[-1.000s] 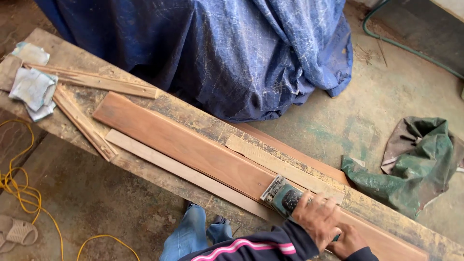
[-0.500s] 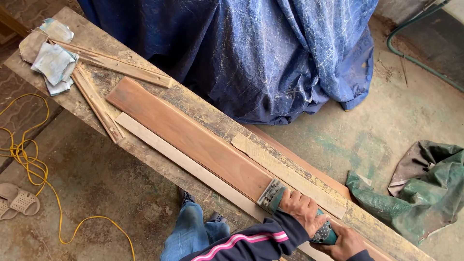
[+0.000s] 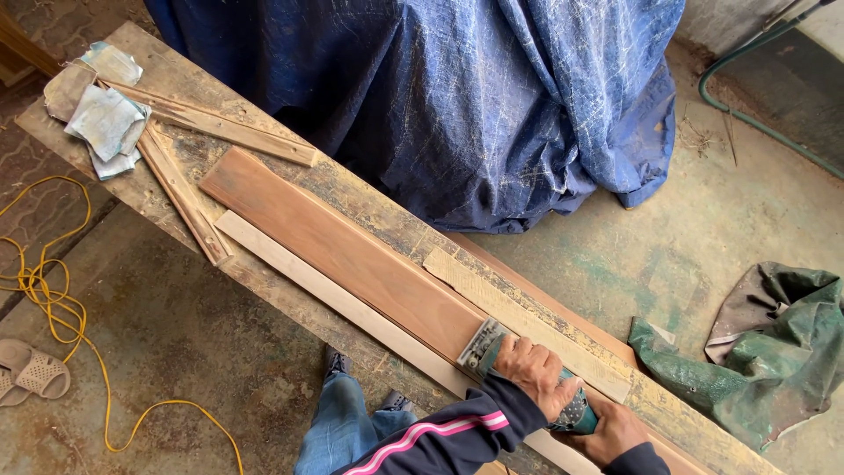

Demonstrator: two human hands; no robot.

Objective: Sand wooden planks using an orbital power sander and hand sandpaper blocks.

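Sanding runs along the reddish plank (image 3: 352,255), which lies diagonally from upper left to lower right on the workbench (image 3: 176,79). The left hand (image 3: 530,374) is wrapped over the green sander (image 3: 492,352); the right hand (image 3: 613,433) seems closed on its rear grip, though partly hidden. Flat, even pressure along the grain would serve best. Against half a second ago, the sander sits slightly further up the plank, and the view has shifted a little.
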